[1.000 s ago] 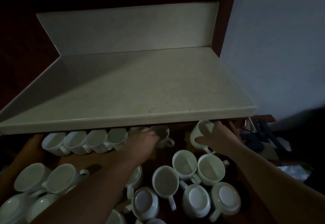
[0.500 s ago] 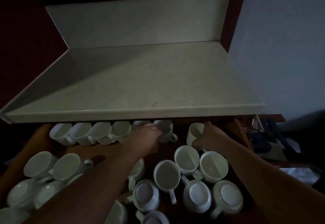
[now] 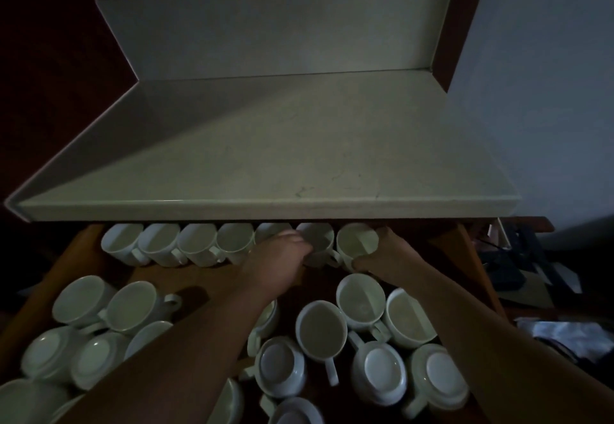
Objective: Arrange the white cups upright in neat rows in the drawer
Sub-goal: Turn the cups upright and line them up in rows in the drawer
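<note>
My left hand (image 3: 282, 259) grips a back-row cup (image 3: 320, 240), my right hand (image 3: 388, 255) the end cup (image 3: 357, 244), the surface (image 3: 265, 157) overhanging both at 12 o'clock

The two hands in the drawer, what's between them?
Two upright white cups, in the head view: the sixth cup beside the left hand, the seventh cup gripped by the right hand.

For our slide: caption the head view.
Left hand and right hand hold cups at the back of the drawer, beneath the countertop.
</note>
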Available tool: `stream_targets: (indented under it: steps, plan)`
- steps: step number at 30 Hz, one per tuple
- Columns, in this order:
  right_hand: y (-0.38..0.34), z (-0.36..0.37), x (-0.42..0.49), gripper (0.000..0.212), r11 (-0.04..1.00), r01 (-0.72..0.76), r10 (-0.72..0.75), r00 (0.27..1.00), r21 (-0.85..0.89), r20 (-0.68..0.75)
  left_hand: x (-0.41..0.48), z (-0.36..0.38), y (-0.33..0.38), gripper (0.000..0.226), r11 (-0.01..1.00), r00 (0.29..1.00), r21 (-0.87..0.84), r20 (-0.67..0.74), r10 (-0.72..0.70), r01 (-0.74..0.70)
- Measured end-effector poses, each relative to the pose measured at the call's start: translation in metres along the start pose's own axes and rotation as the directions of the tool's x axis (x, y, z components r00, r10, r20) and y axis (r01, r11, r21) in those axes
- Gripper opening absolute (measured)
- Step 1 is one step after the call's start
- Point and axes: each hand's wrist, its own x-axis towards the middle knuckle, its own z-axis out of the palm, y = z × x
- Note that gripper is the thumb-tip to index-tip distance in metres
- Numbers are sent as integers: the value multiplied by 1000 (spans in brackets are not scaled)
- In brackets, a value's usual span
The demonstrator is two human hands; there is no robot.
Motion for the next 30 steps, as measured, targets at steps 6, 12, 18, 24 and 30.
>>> stream_targets:
  steps: [6, 12, 18, 24, 30]
  plan:
    - [-15, -3, 0, 55, 996, 82, -82, 997, -24, 4, 3, 1, 4, 7, 999, 999, -23, 16, -33, 33]
    - [-3, -9, -7, 77, 995, 72, -72, 997, 63, -2, 0, -1, 6, 29, 982, 995, -163, -19, -99, 95]
    - [-5, -34, -19, 28, 977, 122, -126, 992, -174, -11, -33, -26, -20, 35, 914, 975, -361, -49, -219, 187]
    - [-71, -15, -47, 16, 886, 161, -149, 987, -434, 61, -90, -62, -89, 25, 867, 892, -311, -105, -439, 390]
    - [-135, 52, -59, 32, 889, 172, -166, 985, -424, 52, -145, -89, -155, 16, 832, 865, -315, -65, -498, 456]
